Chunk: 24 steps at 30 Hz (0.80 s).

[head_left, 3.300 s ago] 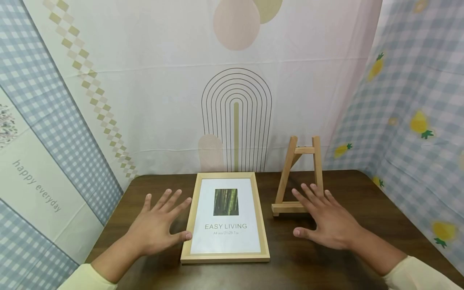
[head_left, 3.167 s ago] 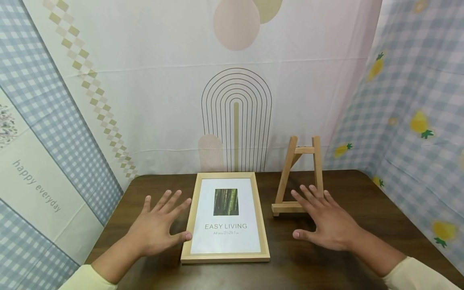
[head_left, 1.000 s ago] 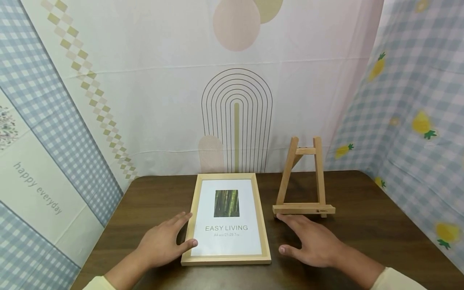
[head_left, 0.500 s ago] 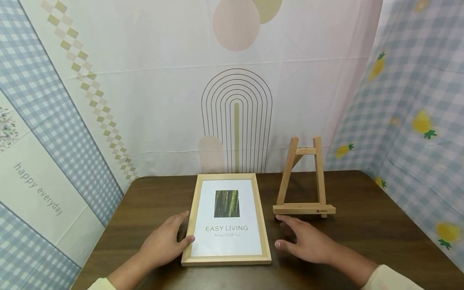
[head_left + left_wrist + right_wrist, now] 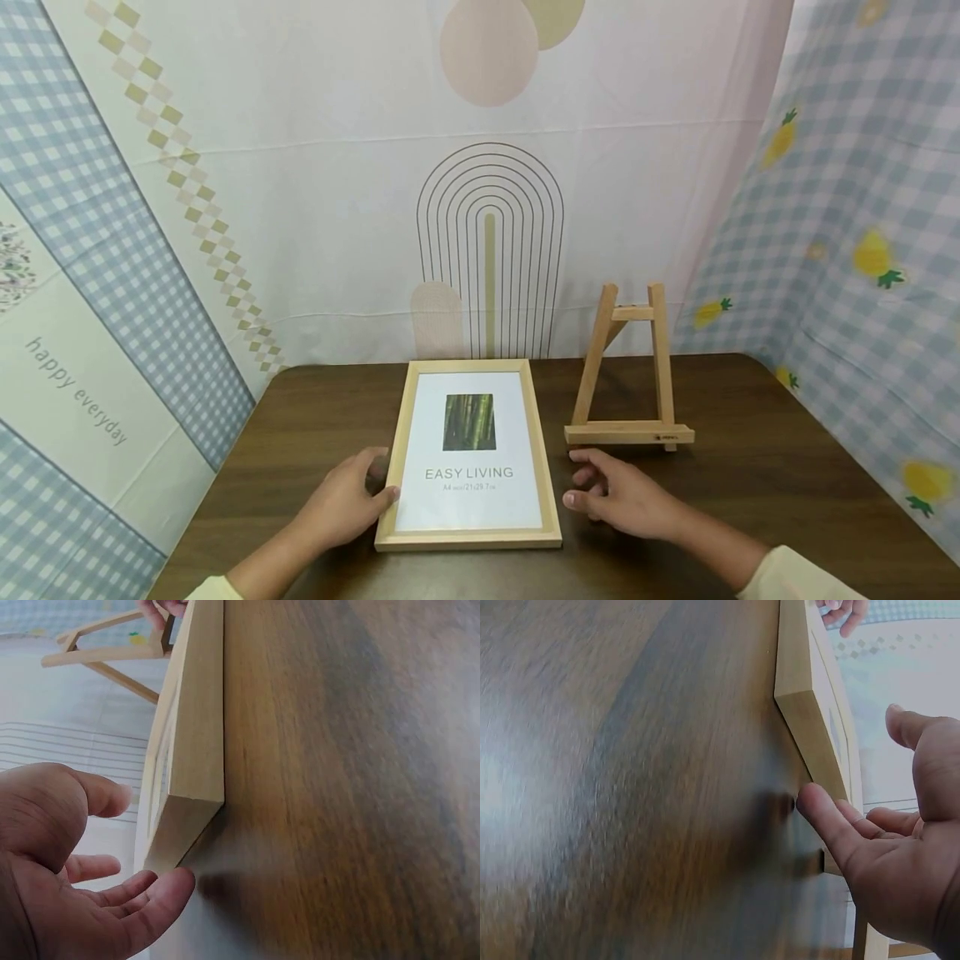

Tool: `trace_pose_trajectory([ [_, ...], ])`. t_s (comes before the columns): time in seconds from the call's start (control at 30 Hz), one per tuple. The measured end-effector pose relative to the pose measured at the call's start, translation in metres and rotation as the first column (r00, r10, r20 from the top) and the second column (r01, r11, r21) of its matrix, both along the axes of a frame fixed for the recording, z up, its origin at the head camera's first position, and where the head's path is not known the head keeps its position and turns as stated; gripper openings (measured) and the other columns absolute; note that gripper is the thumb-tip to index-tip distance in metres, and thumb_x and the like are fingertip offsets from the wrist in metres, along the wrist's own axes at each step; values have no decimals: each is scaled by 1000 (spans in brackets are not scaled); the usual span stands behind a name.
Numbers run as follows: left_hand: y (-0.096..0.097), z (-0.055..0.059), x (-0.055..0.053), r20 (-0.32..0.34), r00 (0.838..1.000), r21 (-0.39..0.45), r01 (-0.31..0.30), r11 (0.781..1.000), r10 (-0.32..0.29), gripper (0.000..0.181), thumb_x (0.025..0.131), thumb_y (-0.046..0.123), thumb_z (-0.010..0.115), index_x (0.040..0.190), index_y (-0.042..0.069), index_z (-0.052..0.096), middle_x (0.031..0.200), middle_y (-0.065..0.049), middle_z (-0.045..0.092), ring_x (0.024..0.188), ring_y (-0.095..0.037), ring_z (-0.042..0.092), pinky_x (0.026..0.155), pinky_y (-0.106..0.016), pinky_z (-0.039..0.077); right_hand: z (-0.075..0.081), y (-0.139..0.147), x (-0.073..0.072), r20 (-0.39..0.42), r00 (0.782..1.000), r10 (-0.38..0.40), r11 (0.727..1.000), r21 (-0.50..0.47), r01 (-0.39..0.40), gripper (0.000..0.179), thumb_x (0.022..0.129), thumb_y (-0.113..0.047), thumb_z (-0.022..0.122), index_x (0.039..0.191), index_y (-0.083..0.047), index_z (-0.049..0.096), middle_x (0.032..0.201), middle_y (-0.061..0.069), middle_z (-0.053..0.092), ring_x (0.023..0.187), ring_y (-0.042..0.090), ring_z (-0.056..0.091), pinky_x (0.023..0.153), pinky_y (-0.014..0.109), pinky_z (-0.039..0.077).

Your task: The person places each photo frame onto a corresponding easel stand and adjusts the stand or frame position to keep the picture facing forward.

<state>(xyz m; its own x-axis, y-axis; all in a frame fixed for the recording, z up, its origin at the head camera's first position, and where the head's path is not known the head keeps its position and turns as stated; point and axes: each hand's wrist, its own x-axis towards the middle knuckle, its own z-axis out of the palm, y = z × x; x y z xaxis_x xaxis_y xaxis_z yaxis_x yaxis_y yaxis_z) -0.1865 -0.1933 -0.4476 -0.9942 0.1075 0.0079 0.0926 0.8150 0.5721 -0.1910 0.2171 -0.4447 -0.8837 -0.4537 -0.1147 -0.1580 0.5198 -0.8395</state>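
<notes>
A light wooden picture frame [image 5: 470, 505] lies flat on the dark table, with a bamboo picture and the words EASY LIVING inside. My left hand [image 5: 341, 502] is beside its left edge, thumb near the border and fingers bent. In the left wrist view, that hand's fingertips [image 5: 176, 883] come close to the frame's side; contact is unclear. To the right of the frame is my right hand [image 5: 628, 502], loosely bent around nothing, its thumb just off the edge. A small wooden easel [image 5: 630, 433] stands upright behind this hand.
The dark brown wooden table [image 5: 757, 483] has a rounded back edge. Behind it hangs a pale printed cloth [image 5: 345, 233], and checked cloths [image 5: 832, 275] hang at the sides.
Both hands have come lower and nearer to the frame's sides, and their spread fingers have bent inward. The right hand has moved off the easel's front. Frame and easel stay in place.
</notes>
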Motion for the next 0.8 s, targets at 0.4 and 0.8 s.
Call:
trace_pose_trajectory([
  [0.4,4,0,4,200,980,284,-72,956,14,66,92,9,76,146,-6,43,111,-17,60,68,-20,65,47,-35,58,-5,-12,-1,296,955,20,958,-278,66,78,99,-21,71,151,16,26,118,21,60,101,36,68,84,45,61],
  [0.8,7,-5,1,213,977,283,-83,955,21,66,86,-2,75,143,-14,43,109,-19,61,64,-20,65,46,-35,58,-10,-26,-5,404,913,-47,944,-282,173,75,98,-16,71,149,18,27,123,25,58,102,34,67,88,49,59],
])
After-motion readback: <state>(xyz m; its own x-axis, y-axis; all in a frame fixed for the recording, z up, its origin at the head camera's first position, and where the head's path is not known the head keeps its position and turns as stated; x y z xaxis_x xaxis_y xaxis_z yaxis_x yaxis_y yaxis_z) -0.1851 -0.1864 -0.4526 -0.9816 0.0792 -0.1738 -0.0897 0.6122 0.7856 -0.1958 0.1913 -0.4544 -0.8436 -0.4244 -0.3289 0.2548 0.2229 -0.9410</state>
